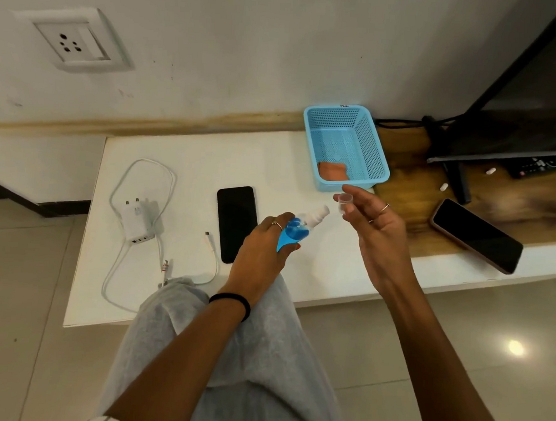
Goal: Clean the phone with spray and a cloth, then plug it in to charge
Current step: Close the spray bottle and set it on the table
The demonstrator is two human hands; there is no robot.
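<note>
My left hand (pixel 264 245) grips a small spray bottle (pixel 296 229) of blue liquid, its white nozzle pointing up and right. My right hand (pixel 376 229) pinches the bottle's clear cap (pixel 345 202) between thumb and fingers, just apart from the nozzle. A black phone (pixel 236 222) lies screen up on the white board (pixel 190 179), left of the bottle. An orange cloth (pixel 332 171) lies in a blue basket (pixel 372 144). A white charger (pixel 139 218) with its white cable (pixel 213 261) lies left of the phone.
A wall socket (pixel 72 43) sits at the upper left. A second phone (pixel 477 235) in a pink case rests on the wooden shelf at right, near a TV stand (pixel 457 179) and a remote (pixel 539 166). My grey-trousered knee (pixel 230 337) overlaps the board's front edge.
</note>
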